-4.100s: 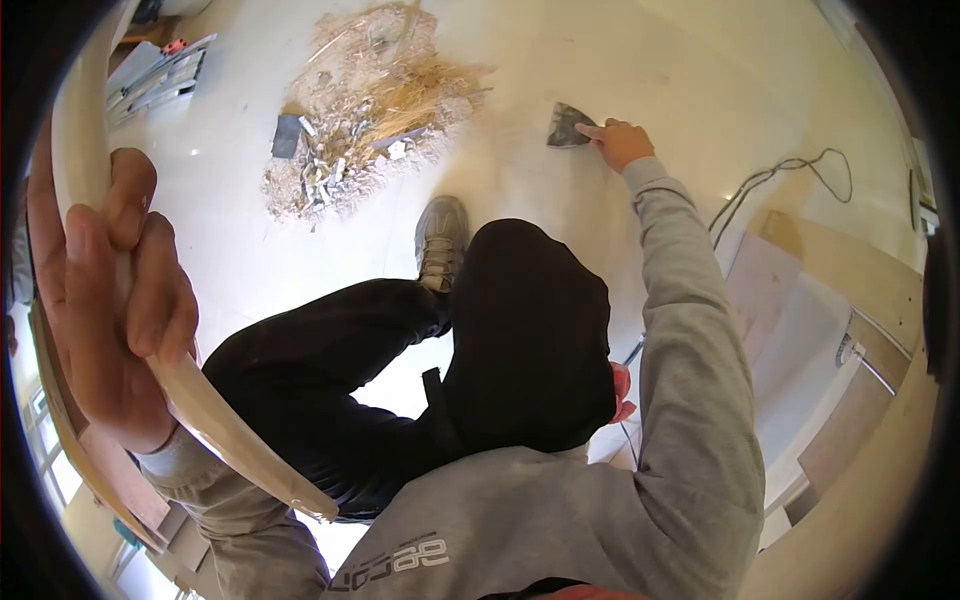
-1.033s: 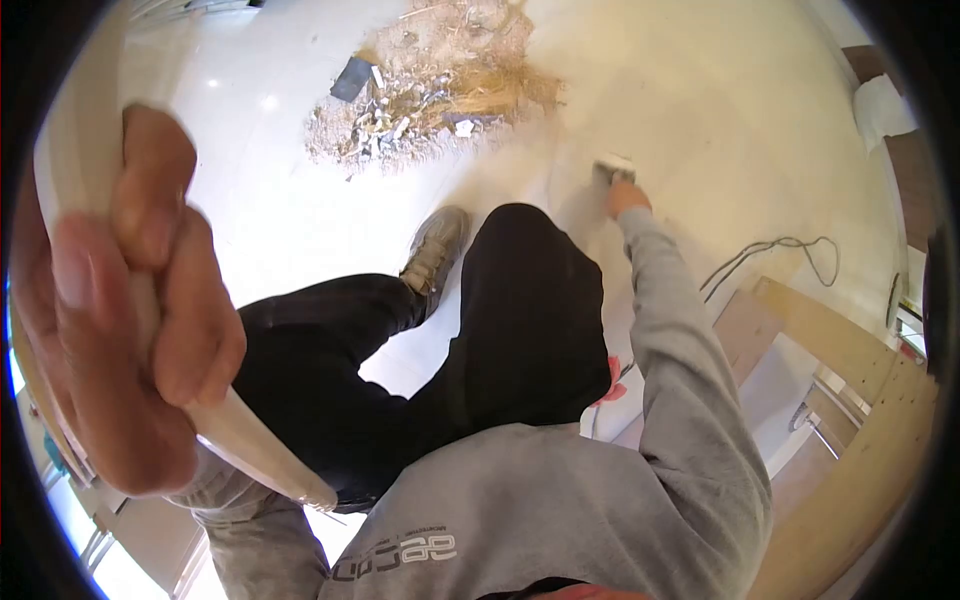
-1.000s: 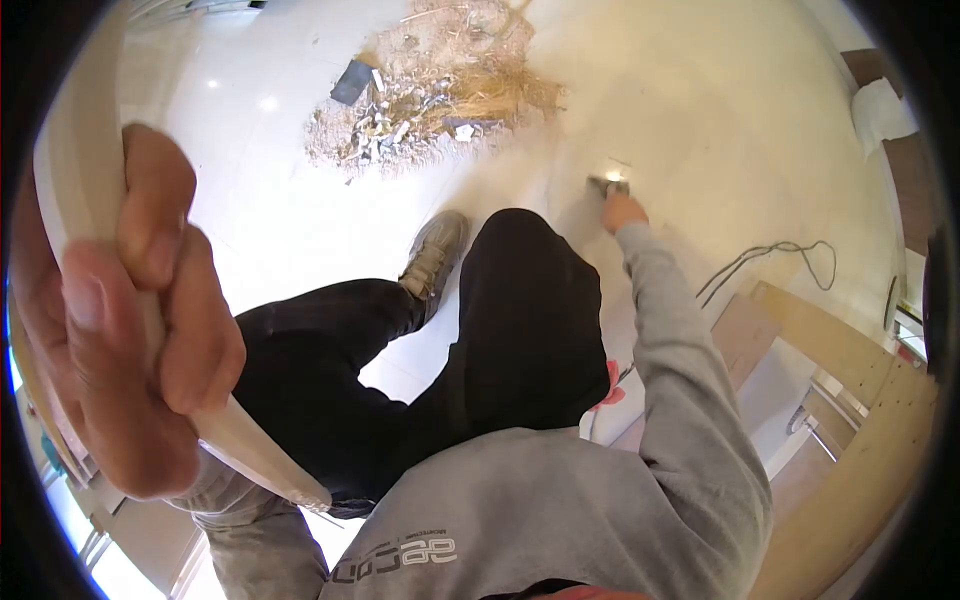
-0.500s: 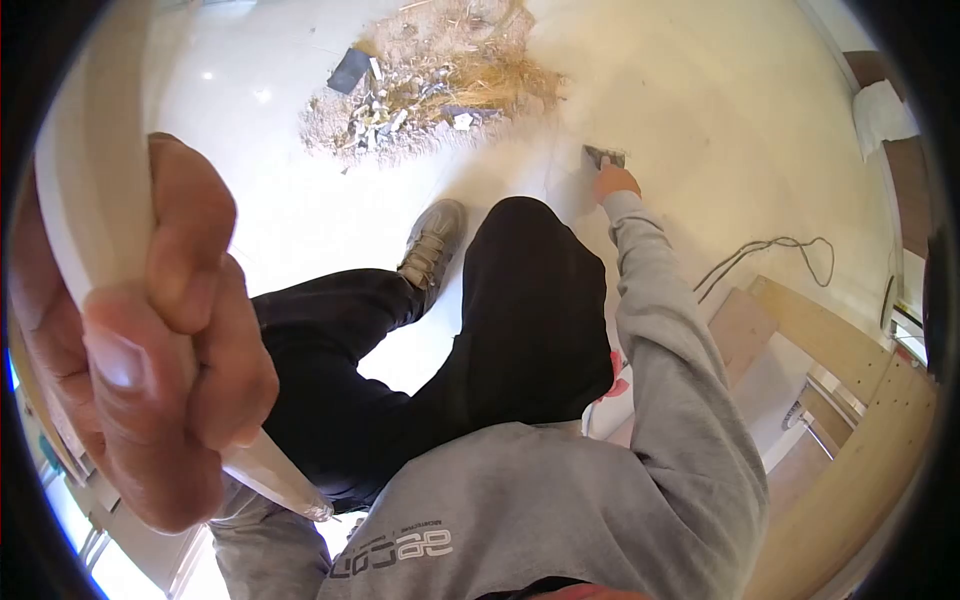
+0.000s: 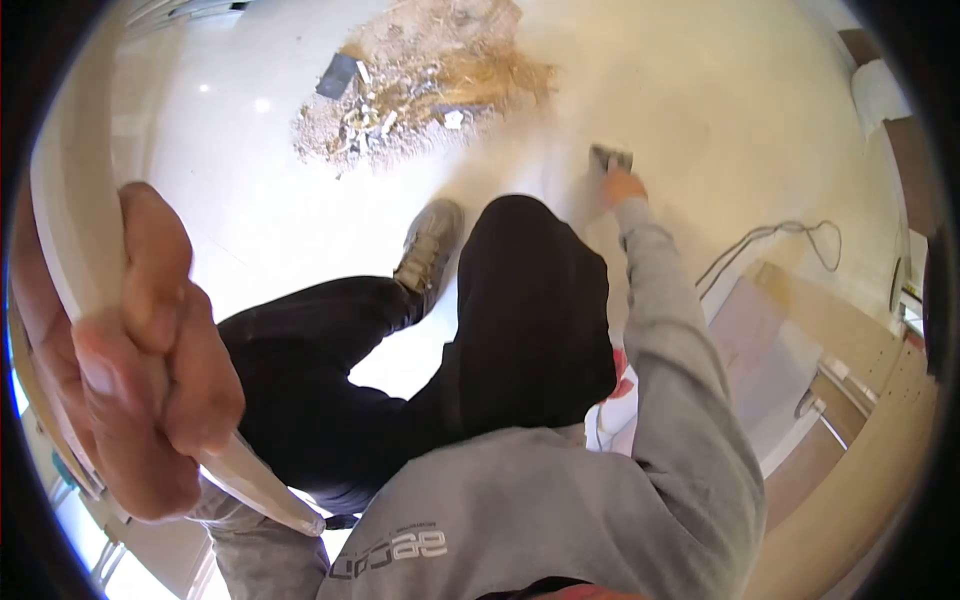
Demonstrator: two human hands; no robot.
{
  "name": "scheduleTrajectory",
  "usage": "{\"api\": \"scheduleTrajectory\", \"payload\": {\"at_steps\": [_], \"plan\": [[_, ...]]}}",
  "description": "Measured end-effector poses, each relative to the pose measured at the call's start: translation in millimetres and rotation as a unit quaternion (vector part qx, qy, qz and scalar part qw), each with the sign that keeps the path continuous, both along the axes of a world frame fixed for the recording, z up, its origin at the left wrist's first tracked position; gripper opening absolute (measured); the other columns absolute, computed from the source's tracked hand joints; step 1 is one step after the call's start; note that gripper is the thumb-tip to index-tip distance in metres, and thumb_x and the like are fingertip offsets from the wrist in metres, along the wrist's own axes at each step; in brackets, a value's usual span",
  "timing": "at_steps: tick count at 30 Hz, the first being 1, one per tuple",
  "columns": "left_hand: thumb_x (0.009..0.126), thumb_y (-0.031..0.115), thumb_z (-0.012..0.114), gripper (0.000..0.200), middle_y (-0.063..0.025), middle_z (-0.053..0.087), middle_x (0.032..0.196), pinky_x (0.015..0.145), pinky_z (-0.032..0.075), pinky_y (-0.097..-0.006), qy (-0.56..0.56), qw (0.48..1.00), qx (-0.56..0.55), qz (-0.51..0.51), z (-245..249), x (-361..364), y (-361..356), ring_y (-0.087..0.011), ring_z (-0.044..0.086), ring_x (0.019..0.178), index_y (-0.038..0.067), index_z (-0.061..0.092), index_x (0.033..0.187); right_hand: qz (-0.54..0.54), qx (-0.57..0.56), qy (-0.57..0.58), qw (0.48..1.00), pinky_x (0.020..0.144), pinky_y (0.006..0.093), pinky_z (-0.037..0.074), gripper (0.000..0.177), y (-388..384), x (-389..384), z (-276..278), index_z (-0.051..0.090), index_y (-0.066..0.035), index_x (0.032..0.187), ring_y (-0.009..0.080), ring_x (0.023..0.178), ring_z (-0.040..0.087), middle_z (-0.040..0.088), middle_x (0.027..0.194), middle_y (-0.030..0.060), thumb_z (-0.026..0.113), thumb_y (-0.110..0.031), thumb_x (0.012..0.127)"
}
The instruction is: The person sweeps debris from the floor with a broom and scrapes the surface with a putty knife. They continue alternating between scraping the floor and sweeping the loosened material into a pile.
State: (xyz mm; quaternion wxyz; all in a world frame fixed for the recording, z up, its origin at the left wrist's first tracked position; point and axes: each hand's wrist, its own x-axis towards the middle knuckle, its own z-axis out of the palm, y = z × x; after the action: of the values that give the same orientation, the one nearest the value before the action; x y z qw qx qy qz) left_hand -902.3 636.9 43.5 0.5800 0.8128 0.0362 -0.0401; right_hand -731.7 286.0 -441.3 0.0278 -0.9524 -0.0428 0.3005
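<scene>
My left hand (image 5: 150,370) is large and close to the camera, its fingers wrapped around a pale pole (image 5: 85,200). The pole slants from the upper left down toward my lap, and its lower tip ends beside the grey sweatshirt. Farther off, my right hand (image 5: 625,187) reaches down at the end of an outstretched arm. It grips what looks like a scraper (image 5: 610,157), whose broad, dark blade is at the pale floor. Small and slightly blurred, the scraper has its handle mostly hidden by my fingers.
A heap of debris (image 5: 430,90), with dust, straw-like strands and scraps, lies on the floor (image 5: 720,120) ahead. A dark flat piece (image 5: 337,76) rests at its left edge. My shoe (image 5: 430,250) is below it. To the right are a looped cable (image 5: 770,232) and wooden boards (image 5: 850,320).
The right hand and scraper have shifted slightly to the right in view. The left hand with the pole appears a little lower and farther left. Both grips are unchanged.
</scene>
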Motion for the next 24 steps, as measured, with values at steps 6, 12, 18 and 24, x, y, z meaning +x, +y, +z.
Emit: {"api": "scheduleTrajectory", "payload": {"at_steps": [6, 12, 18, 24], "plan": [[0.090, 0.029, 0.045, 0.053, -0.0011, 0.043, 0.068, 0.037, 0.043, -0.0164, -0.039, 0.992, 0.077, 0.092, -1, -1, -11, -0.0052, 0.043, 0.039, -0.004, 0.027, 0.127, -0.041, 0.023, -0.012, 0.999, 0.087, 0.0447, 0.045, 0.048, -28, -16, 43, 0.033, -0.025, 0.138, 0.0374, 0.101, 0.057, 0.059, 0.108, 0.0237, 0.040, -0.027, 0.090], [0.091, 0.027, 0.046, 0.030, 0.0015, 0.039, 0.051, 0.035, 0.041, -0.0158, 0.037, 0.997, 0.036, 0.057, 3, -11, 30, -0.0060, 0.040, 0.035, 0.001, 0.038, 0.102, -0.024, -0.012, -0.050, 0.998, 0.081, 0.0451, 0.046, 0.043, -191, -89, 44, 0.040, -0.034, 0.133, 0.0340, 0.093, 0.059, 0.063, 0.096, 0.0197, 0.042, -0.036, 0.090], [0.096, 0.021, 0.040, 0.017, 0.0007, 0.039, 0.045, 0.035, 0.041, -0.0159, 0.011, 0.995, 0.059, 0.084, -4, -2, 19, -0.0091, 0.044, 0.034, 0.007, 0.031, 0.095, -0.004, -0.060, -0.064, 0.996, 0.077, 0.0432, 0.048, 0.040, -158, -64, 52, 0.047, -0.034, 0.128, 0.0291, 0.089, 0.061, 0.065, 0.096, 0.0106, 0.043, -0.045, 0.090], [0.095, 0.026, 0.041, 0.019, -0.0001, 0.043, 0.048, 0.038, 0.045, -0.0171, 0.026, 0.997, 0.036, 0.066, -8, 0, 21, -0.0100, 0.048, 0.036, 0.008, 0.034, 0.093, 0.015, -0.051, -0.027, 0.998, 0.076, 0.0418, 0.048, 0.039, -189, -72, 61, 0.049, -0.034, 0.126, 0.0282, 0.089, 0.062, 0.065, 0.098, 0.0086, 0.043, -0.046, 0.090]]}}
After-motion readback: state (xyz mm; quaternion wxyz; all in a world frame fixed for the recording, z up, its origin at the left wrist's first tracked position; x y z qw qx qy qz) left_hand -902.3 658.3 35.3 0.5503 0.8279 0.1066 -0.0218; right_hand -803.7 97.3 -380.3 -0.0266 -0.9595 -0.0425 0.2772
